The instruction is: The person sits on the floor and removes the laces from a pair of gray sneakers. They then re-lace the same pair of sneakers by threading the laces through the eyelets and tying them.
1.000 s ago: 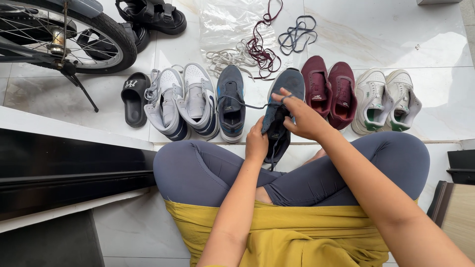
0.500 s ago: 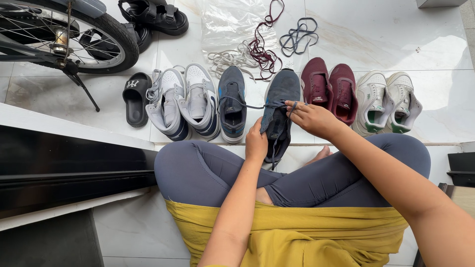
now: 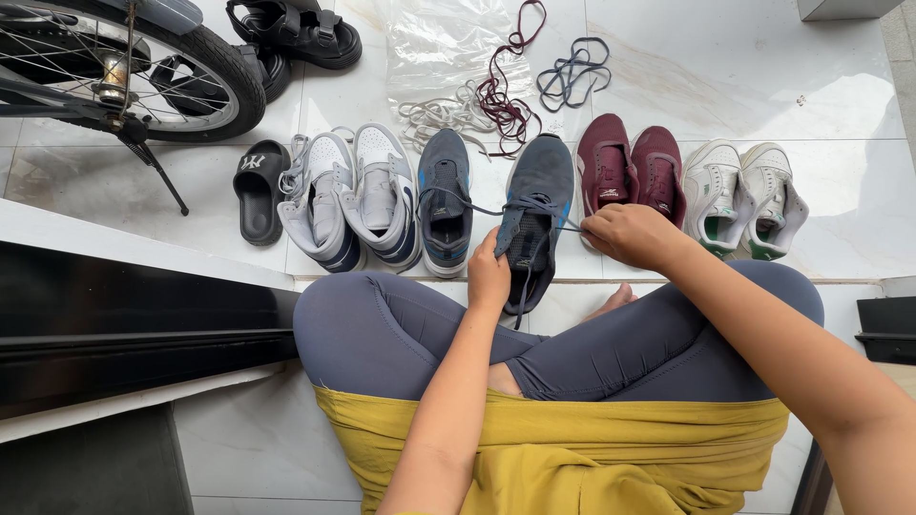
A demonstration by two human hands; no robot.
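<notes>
White tiled floor, shoes in row. Left hand grips dark blue sneaker by its side over lap; right hand pinches lace taut. Sneaker light, soft upper; lace limp, hold near eyelets.

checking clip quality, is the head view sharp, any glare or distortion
Head view: sharp on the left hand, right hand and dark blue sneaker; soft daylight, faint shadows; mild sheen on the clear plastic bag; wide-angle bending at the bicycle wheel.

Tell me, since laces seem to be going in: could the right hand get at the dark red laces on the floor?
Probably yes: the dark red laces lie uncovered beyond the shoes, though the right hand is pinching a lace now.
</notes>
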